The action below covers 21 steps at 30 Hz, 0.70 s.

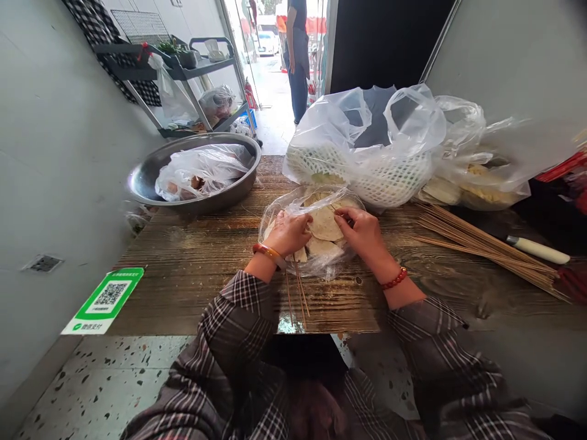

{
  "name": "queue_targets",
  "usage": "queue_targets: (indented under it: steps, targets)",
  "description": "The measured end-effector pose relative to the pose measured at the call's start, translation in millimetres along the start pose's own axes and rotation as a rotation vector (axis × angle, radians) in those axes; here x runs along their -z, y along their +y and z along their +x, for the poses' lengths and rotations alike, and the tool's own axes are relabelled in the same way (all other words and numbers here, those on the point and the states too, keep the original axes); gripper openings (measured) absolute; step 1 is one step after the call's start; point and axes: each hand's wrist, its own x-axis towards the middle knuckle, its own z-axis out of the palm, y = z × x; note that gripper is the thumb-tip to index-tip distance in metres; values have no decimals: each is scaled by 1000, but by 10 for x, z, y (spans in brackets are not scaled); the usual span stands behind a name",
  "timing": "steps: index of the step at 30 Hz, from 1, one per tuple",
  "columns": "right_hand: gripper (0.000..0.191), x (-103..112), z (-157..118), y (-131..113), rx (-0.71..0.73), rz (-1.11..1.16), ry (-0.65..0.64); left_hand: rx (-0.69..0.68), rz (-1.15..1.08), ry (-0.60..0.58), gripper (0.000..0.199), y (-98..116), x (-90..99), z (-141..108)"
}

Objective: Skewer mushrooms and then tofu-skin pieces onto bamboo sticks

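My left hand is closed over the left side of an open clear plastic bag, its fingertips at the edge of a pale, flat round sheet. What exactly those fingers grip is hidden. From the right, my right hand pinches the sheet's far right edge between thumb and fingers; a thin light line shows at the fingertips. More pale sheets lie beneath in the bag. Several thin wooden skewers stick out below my left hand toward the table's front edge.
A steel basin with a bagged item stands left. Behind the hands are white plastic bags with foam-netted contents. Right lie many skewers and a pale-handled knife. A QR card sits front left. A person stands at the doorway.
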Motion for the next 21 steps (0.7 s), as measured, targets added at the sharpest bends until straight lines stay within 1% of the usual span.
queue_targets:
  steps: [3, 8, 13, 16, 19, 21]
  targets:
    - [22, 5, 0, -7, -1, 0, 7, -2, 25, 4, 23, 21, 23, -13]
    - [22, 28, -1, -44, 2, 9, 1, -8, 51, 6, 22, 76, 94, -46]
    - [21, 32, -14, -120, 3, 46, -21, -120, -64, 35, 31, 153, 161, -97]
    - [21, 33, -16, -161, -5, 91, -25, -149, -120, 55, 36, 185, 157, -114]
    - [21, 50, -10, -189, -32, 128, -40, -157, -214, 118, 41, 170, 137, -113]
    - [21, 72, -5, -208, -43, 153, -64, -145, -315, 177, 40, 139, 142, -110]
